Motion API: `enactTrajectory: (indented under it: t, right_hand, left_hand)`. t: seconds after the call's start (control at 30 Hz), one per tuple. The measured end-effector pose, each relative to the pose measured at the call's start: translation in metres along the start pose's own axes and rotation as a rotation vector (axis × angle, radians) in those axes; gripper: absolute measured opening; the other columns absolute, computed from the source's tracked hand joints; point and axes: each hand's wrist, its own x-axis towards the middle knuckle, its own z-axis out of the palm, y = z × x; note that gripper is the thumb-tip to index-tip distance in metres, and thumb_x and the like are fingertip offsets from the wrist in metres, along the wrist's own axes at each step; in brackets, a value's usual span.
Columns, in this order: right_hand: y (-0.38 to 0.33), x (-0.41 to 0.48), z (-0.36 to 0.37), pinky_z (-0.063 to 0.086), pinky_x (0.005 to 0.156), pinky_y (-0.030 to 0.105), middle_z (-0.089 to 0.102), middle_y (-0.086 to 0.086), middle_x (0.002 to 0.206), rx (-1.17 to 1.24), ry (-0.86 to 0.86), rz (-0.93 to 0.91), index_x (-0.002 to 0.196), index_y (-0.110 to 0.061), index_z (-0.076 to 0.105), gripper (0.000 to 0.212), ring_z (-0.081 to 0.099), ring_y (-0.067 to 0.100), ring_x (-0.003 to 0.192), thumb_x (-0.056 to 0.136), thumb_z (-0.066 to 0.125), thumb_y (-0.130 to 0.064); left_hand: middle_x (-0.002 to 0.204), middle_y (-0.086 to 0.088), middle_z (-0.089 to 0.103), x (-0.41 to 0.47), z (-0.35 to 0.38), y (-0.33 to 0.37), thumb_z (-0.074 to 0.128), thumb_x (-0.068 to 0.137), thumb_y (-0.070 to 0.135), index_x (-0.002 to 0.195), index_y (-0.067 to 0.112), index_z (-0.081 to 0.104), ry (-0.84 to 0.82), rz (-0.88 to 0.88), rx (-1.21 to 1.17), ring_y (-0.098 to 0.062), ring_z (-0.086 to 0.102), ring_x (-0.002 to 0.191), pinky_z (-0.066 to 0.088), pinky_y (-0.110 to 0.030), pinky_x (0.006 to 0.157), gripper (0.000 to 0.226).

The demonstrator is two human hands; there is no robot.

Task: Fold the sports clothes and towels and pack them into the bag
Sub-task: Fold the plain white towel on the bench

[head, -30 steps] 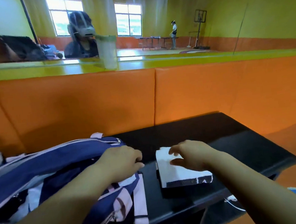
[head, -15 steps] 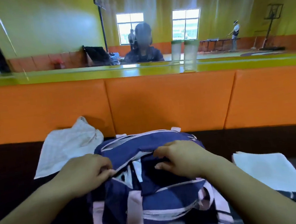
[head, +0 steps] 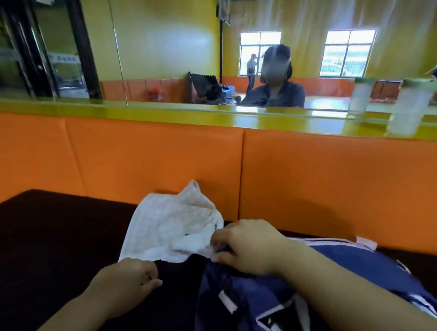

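Towel: white towel (head: 169,223), waffle-textured and crumpled, lies at the centre of the frame on the bench, its far corner propped against the padding.
Bag: navy fabric bag (head: 336,268) with pale straps, soft and slumped, lower right, touching the towel's near corner.
Left hand: left hand (head: 124,283) has its fingers curled, knuckles just below the towel's near edge; whether it grasps anything cannot be told.
Right hand: right hand (head: 246,245) rests on the bag's left end, fingers and thumb curled where towel corner meets bag rim; which one it pinches cannot be told.
Bench: black bench (head: 46,248), matte, flat.
Behind: smooth orange padding (head: 159,171), glossy yellow ledge (head: 180,113), pale cylinder (head: 407,112) at right.
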Motion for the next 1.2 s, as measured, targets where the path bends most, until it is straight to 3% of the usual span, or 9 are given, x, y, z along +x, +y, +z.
enactTrajectory:
  t: [0.17, 0.33, 0.47, 0.67, 0.8, 0.9, 0.97, 1.07, 1.2]
  right_hand:
    - [0.046, 0.063, 0.016, 0.048, 0.074, 0.036, 0.062, 0.001, 0.11, 0.017, -0.027, 0.233, 0.123, -0.029, 0.049, 0.033, 0.058, 0.026, 0.099, 0.093, 0.044, -0.043]
    - [0.08, 0.11, 0.039, 0.045, 0.066, 0.035, 0.057, 0.003, 0.098, 0.138, -0.057, 0.406, 0.108, -0.02, 0.045, 0.034, 0.055, 0.024, 0.086, 0.09, 0.049, -0.048]
    - [0.09, 0.134, 0.056, 0.042, 0.061, 0.032, 0.055, 0.001, 0.094, 0.327, -0.117, 0.489, 0.103, -0.018, 0.043, 0.038, 0.053, 0.019, 0.079, 0.088, 0.052, -0.052]
    - [0.091, 0.157, 0.091, 0.051, 0.07, 0.034, 0.062, 0.002, 0.089, 0.429, -0.176, 0.547, 0.097, -0.02, 0.058, 0.018, 0.06, 0.019, 0.079, 0.091, 0.052, -0.036]
    - [0.093, 0.154, 0.093, 0.047, 0.058, 0.029, 0.063, 0.001, 0.079, 0.62, -0.007, 0.638, 0.084, -0.019, 0.061, 0.015, 0.059, 0.017, 0.07, 0.093, 0.051, -0.026]
    - [0.09, 0.145, 0.076, 0.036, 0.049, 0.02, 0.058, -0.005, 0.065, 0.787, 0.219, 0.616, 0.071, -0.021, 0.057, 0.025, 0.052, 0.009, 0.058, 0.095, 0.049, -0.021]
    - [0.088, 0.14, 0.061, 0.038, 0.052, 0.022, 0.057, -0.005, 0.064, 0.849, 0.326, 0.556, 0.07, -0.018, 0.059, 0.026, 0.051, 0.01, 0.059, 0.094, 0.05, -0.018]
    - [0.08, 0.128, 0.034, 0.039, 0.054, 0.022, 0.055, -0.006, 0.065, 0.895, 0.415, 0.476, 0.072, -0.013, 0.059, 0.025, 0.049, 0.007, 0.059, 0.095, 0.051, -0.018]
    - [0.069, 0.106, -0.007, 0.043, 0.06, 0.021, 0.059, -0.006, 0.073, 0.895, 0.462, 0.341, 0.078, -0.017, 0.061, 0.021, 0.053, 0.007, 0.065, 0.096, 0.051, -0.016]
  left_hand:
    - [0.107, 0.014, 0.058, 0.052, 0.018, -0.012, 0.049, 0.09, 0.051, 0.107, 0.04, 0.054, 0.074, -0.063, -0.171, -0.003, 0.054, 0.094, 0.046, -0.022, 0.077, 0.021]
    - [0.125, 0.012, 0.045, 0.097, 0.031, -0.002, 0.051, 0.087, 0.046, 0.127, 0.04, 0.042, 0.068, -0.066, -0.328, -0.012, 0.055, 0.107, 0.045, -0.029, 0.082, 0.042]
    - [0.111, 0.005, 0.05, 0.123, 0.045, 0.004, 0.047, 0.08, 0.031, 0.112, 0.043, 0.049, -0.012, 0.003, -0.355, -0.019, 0.057, 0.103, 0.042, -0.031, 0.07, 0.034]
    - [0.108, 0.014, 0.046, 0.128, 0.061, 0.002, 0.044, 0.082, 0.023, 0.117, 0.042, 0.055, -0.1, 0.142, -0.413, -0.012, 0.051, 0.111, 0.042, -0.026, 0.08, 0.041]
    - [0.087, 0.019, 0.052, 0.118, 0.054, 0.001, 0.045, 0.082, 0.016, 0.068, 0.058, 0.053, -0.174, 0.2, -0.492, -0.007, 0.055, 0.091, 0.04, -0.022, 0.071, 0.045]
    - [0.11, 0.031, 0.055, 0.112, 0.052, -0.007, 0.046, 0.084, 0.023, 0.09, 0.047, 0.063, -0.188, 0.206, -0.52, 0.007, 0.05, 0.111, 0.04, -0.02, 0.092, 0.031]
    - [0.117, 0.034, 0.052, 0.109, 0.046, -0.01, 0.049, 0.087, 0.03, 0.107, 0.041, 0.062, -0.129, 0.179, -0.624, 0.019, 0.045, 0.108, 0.036, -0.015, 0.1, 0.026]
    - [0.104, 0.017, 0.058, 0.103, 0.03, -0.004, 0.058, 0.085, 0.043, 0.096, 0.036, 0.059, 0.138, 0.044, -0.722, 0.003, 0.055, 0.093, 0.047, -0.025, 0.086, 0.014]
    - [0.117, 0.019, 0.036, 0.097, 0.003, 0.015, 0.067, 0.08, 0.044, 0.112, 0.037, 0.045, 0.414, -0.024, -0.634, -0.005, 0.036, 0.11, 0.036, -0.022, 0.086, 0.039]
